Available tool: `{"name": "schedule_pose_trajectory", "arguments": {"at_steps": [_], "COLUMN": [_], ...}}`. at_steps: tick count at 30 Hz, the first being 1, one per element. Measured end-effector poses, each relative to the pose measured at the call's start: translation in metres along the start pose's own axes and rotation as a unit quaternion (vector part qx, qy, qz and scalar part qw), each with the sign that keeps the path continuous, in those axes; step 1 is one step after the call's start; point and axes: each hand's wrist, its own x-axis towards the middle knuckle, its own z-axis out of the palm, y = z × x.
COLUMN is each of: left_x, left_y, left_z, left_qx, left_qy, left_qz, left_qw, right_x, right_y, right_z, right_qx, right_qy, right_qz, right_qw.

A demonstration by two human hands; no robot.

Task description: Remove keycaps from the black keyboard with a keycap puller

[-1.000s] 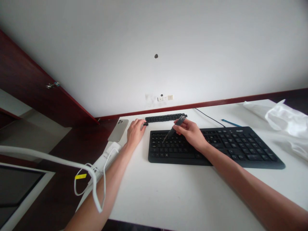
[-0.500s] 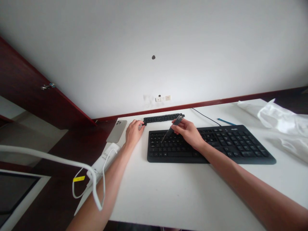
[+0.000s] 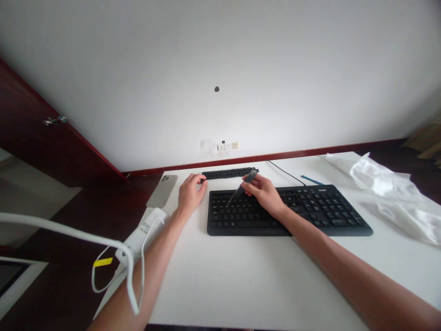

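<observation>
- My right hand (image 3: 263, 193) pinches a slim dark tool (image 3: 241, 190) between thumb and fingertips; the grip is pressed together on its upper end.
- The tool's long axis runs from 1 o'clock at my fingers down to 7 o'clock, where its tip meets the upper-left key rows of the black keyboard (image 3: 285, 211). Whether the tip touches a key or hangs just above it, I cannot tell.
- The keyboard lies lengthwise from 9 to 3 o'clock across the white counter (image 3: 241, 276), its cable leading off at 12 o'clock.
- My right wrist crosses the keyboard's middle, forearm entering from 4 o'clock, hand arched over the keys.
- My left hand (image 3: 190, 193) rests on the counter just beside the keyboard's left end, fingers curled and closed on a small dark piece (image 3: 203, 181) at the left end of a row of loose black keycaps (image 3: 229, 173).
- That row lies parallel to the keyboard, just beyond it at 12 o'clock.
- The left hand is nearer the row; the right is nearer the keys.
- At 9 o'clock of the left hand: a phone (image 3: 161, 191) face down and a white power strip (image 3: 143, 232).
</observation>
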Motion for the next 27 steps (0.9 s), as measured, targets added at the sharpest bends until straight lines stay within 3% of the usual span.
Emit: {"name": "schedule_pose_trajectory", "arguments": {"at_steps": [3,6,8,15,27], "left_x": [-0.005,-0.012,-0.015,-0.017,-0.019], "left_y": [0.024,0.045,0.053,0.052,0.053], "left_z": [-0.008,-0.012,-0.011,-0.001,-0.003], "left_qx": [-0.066,-0.112,-0.117,-0.141,-0.180], "left_qy": [-0.040,-0.116,-0.124,-0.090,-0.128], "left_qz": [0.050,0.118,0.141,0.164,0.148], "left_qw": [0.996,0.980,0.975,0.972,0.964], "right_x": [0.001,0.001,0.000,-0.001,-0.001], "right_y": [0.001,0.000,-0.003,-0.009,-0.002], "right_z": [0.000,0.000,0.000,0.003,0.000], "right_qx": [0.006,0.009,0.012,0.019,0.038], "right_qy": [0.027,0.056,0.057,0.045,0.043], "right_qz": [-0.002,-0.001,0.005,0.026,0.010], "right_qw": [1.000,0.998,0.998,0.998,0.998]}}
